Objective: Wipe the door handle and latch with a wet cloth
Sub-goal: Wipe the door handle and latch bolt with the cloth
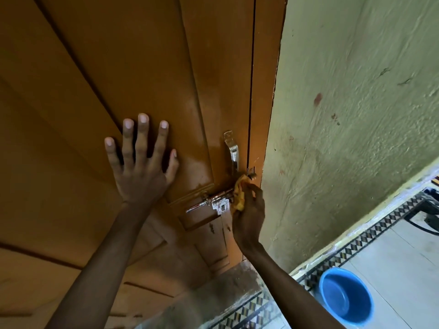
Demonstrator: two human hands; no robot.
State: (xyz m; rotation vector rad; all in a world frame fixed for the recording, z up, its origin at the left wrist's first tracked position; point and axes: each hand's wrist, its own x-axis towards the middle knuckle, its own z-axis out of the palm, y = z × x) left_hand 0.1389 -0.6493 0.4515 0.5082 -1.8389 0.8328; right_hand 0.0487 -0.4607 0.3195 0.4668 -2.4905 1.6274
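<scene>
A brown wooden door (142, 67) fills the left of the view. A silver pull handle (232, 148) is fixed near its right edge. Below it runs a silver sliding latch (209, 202) with its bolt pointing towards the frame. My right hand (249, 210) grips a crumpled yellow cloth (239, 194) and presses it against the right end of the latch bolt. My left hand (140, 160) lies flat on the door panel with fingers spread, left of the handle, holding nothing.
A rough pale green wall (356, 115) stands right of the door frame. A blue plastic basin (345, 296) sits on the light tiled floor at lower right, beside a patterned tile border (370, 236). Dark objects lie at the far right edge.
</scene>
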